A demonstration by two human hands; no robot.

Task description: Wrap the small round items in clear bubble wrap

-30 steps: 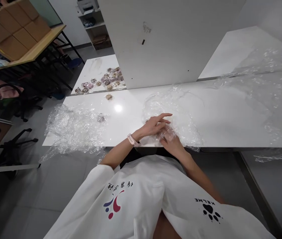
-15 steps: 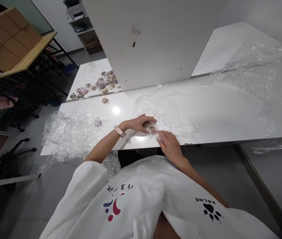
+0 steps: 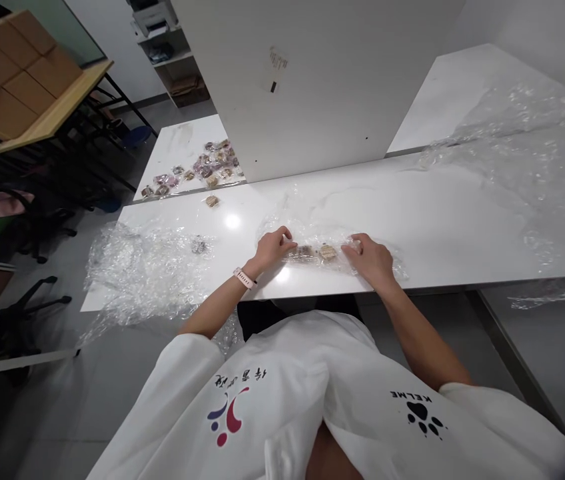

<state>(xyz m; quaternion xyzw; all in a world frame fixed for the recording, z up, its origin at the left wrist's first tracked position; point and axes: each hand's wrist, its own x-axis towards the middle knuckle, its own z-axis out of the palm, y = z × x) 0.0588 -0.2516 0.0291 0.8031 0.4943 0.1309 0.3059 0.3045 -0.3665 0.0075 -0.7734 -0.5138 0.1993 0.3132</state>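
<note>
On the white table, a sheet of clear plastic wrap lies between my hands. Two small packets rest on it side by side: a dark one on the left and a tan one on the right. My left hand, a pink watch band at its wrist, pinches the wrap just left of the dark packet. Right of the tan packet, my right hand has its thumb and fingers closed on the wrap's other side.
Crumpled clear plastic covers the table's left end, with a small grey packet on it. More plastic sheeting spreads at right. A white upright panel stands behind. Several small packets lie at back left, one tan packet nearer.
My hands have moved apart, the right one going right and slightly up. The packets, mostly covered by my fingers before, now show side by side on the wrap.
</note>
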